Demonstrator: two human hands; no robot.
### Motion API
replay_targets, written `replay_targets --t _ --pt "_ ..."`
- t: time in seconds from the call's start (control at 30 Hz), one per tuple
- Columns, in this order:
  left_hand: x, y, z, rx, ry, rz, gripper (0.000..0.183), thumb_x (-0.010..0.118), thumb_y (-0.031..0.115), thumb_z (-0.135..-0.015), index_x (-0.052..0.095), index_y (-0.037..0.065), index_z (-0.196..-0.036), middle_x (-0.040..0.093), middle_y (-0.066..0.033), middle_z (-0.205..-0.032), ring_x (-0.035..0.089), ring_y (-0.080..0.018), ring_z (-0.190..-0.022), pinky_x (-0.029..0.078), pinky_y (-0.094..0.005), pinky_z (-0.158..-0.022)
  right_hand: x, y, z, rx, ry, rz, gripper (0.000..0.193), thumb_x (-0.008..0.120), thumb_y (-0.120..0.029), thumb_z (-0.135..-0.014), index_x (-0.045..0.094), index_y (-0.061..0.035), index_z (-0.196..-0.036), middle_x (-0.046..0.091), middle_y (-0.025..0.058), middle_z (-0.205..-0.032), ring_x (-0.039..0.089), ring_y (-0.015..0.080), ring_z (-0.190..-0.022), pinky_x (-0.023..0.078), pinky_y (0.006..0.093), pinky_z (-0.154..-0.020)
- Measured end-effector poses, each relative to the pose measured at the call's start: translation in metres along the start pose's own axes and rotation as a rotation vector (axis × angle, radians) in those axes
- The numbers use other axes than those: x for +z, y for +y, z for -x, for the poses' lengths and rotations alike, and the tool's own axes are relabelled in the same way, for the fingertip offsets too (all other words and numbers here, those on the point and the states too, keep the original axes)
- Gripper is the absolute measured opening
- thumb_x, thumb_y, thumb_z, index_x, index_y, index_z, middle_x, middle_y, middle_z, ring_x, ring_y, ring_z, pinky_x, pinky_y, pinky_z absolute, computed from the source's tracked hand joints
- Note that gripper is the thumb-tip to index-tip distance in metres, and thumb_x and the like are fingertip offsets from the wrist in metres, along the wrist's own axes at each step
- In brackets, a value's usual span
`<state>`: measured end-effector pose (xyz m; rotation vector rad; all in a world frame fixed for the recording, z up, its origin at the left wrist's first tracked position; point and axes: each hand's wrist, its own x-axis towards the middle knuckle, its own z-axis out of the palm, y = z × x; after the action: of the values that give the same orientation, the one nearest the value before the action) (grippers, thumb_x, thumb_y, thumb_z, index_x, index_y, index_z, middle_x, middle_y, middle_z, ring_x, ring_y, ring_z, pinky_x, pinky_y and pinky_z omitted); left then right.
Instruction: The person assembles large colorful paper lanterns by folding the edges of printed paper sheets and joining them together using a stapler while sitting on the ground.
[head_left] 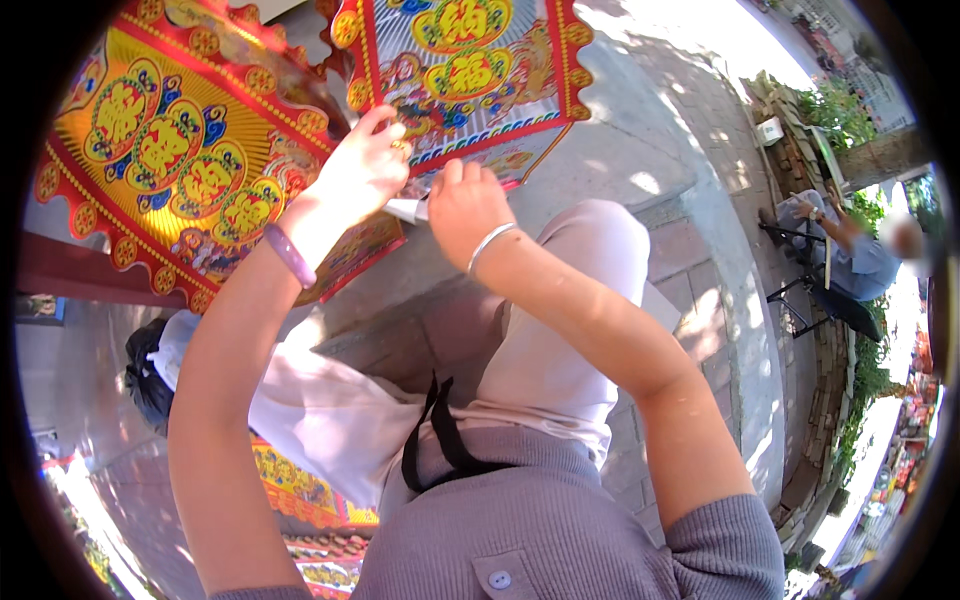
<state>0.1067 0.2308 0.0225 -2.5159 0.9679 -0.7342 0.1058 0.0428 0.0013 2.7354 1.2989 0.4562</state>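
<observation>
A decorated paper lantern or box panel (462, 75), red-edged with scalloped borders and yellow emblems, stands in front of me at the top. To its left leans a larger gold and red panel (165, 150) of the same style. My left hand (365, 165), wearing a gold ring and a purple bangle, is at the corner between the two. Its fingers are curled, and what they pinch is hidden. Just under the panel's lower edge, my right hand (468, 213) is closed round a white pointed thing (407, 210); its kind is unclear.
Paving (690, 280) runs along my right. Beyond it a person (850, 250) sits on a folding chair beside a low stone edging (835, 370) with plants. Behind my leg lies a black bag (148, 375). More red and gold panels (295, 480) lie at lower left.
</observation>
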Motion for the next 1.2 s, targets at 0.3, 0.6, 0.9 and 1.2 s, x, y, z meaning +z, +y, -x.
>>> replay_targets --t 0.3,0.6,0.9,1.2 --pt "-0.002 0.007 0.000 -0.018 -0.183 -0.037 0.006 0.063 0.015 -0.060 0.068 0.014 -0.058 0.058 0.0036 -0.063 0.054 -0.0169 -0.092 0.028 -0.0445 -0.108 -0.001 0.014 -0.011 -0.071 -0.076 0.103 0.019 0.060 -0.017 -0.078 0.063 -0.0029 -0.091 0.057 0.0096 -0.085 0.060 0.0225 -0.077 0.049 0.0313 -0.062" --pt "-0.008 0.007 0.000 -0.016 -0.190 -0.036 0.008 0.061 0.014 -0.065 0.066 0.013 -0.060 0.060 0.0029 -0.069 0.055 -0.0163 -0.093 0.029 -0.0424 -0.110 0.007 0.020 -0.011 -0.075 -0.079 0.060 0.020 0.060 -0.016 -0.078 0.060 -0.0023 -0.092 0.058 0.0116 -0.086 0.062 0.0247 -0.079 0.051 0.0326 -0.063" --pt "-0.045 -0.009 0.006 -0.179 0.200 0.226 0.011 0.063 0.012 -0.064 0.065 0.008 -0.074 0.062 0.0004 -0.080 0.058 -0.0217 -0.096 0.048 -0.0344 -0.086 0.006 0.027 -0.011 -0.111 -0.102 -0.026 0.024 0.063 -0.013 -0.074 0.061 -0.0008 -0.095 0.059 0.0149 -0.090 0.064 0.0283 -0.081 0.054 0.0376 -0.069" --pt "-0.067 -0.001 0.041 -0.598 0.447 0.174 0.012 0.069 0.006 -0.072 0.064 0.012 -0.082 0.064 0.0006 -0.082 0.062 -0.0211 -0.086 0.048 -0.0345 -0.082 0.010 0.026 -0.008 -0.120 -0.016 -0.004 0.027 0.064 -0.013 -0.074 0.060 -0.0021 -0.098 0.058 0.0114 -0.095 0.059 0.0253 -0.090 0.050 0.0359 -0.076"
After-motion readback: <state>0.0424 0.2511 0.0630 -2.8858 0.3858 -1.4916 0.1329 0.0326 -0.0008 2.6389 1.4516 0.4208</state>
